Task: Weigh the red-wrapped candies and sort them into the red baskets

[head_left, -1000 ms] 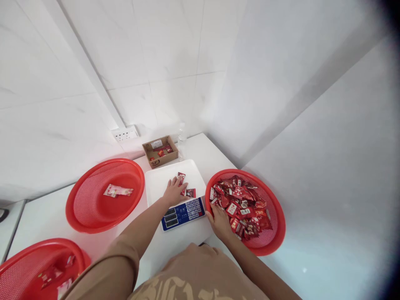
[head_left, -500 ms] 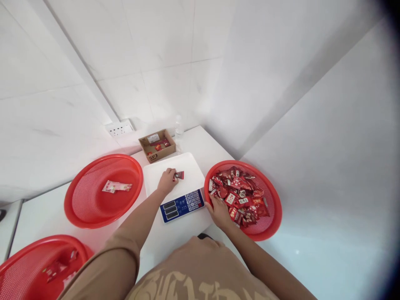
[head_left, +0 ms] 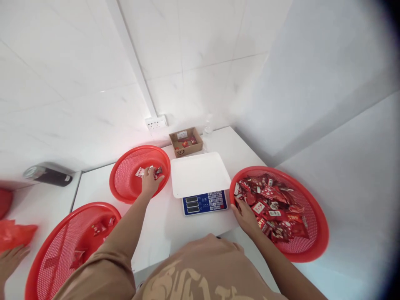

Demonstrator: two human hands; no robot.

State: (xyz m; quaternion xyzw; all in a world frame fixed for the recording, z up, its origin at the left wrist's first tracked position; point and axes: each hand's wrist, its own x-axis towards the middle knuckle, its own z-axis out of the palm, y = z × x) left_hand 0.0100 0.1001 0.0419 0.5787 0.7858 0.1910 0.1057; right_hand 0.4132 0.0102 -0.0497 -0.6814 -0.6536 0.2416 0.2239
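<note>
Packets (head_left: 276, 213) lie in three mesh baskets (head_left: 126, 175) near one scale (head_left: 200, 177)

only one cam here, worn on the head | looking forward and down over the brown cloth shirt with tan lettering (head_left: 200, 258) | facing the white flat-topped bench (head_left: 175, 227) and grey-veined white tiled wall (head_left: 200, 62) | pretty close, super wide

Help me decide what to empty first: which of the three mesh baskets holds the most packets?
The right-hand basket, just right of the scale. Packets heap up in it, while the middle basket and the lower-left basket show only a few.
</note>
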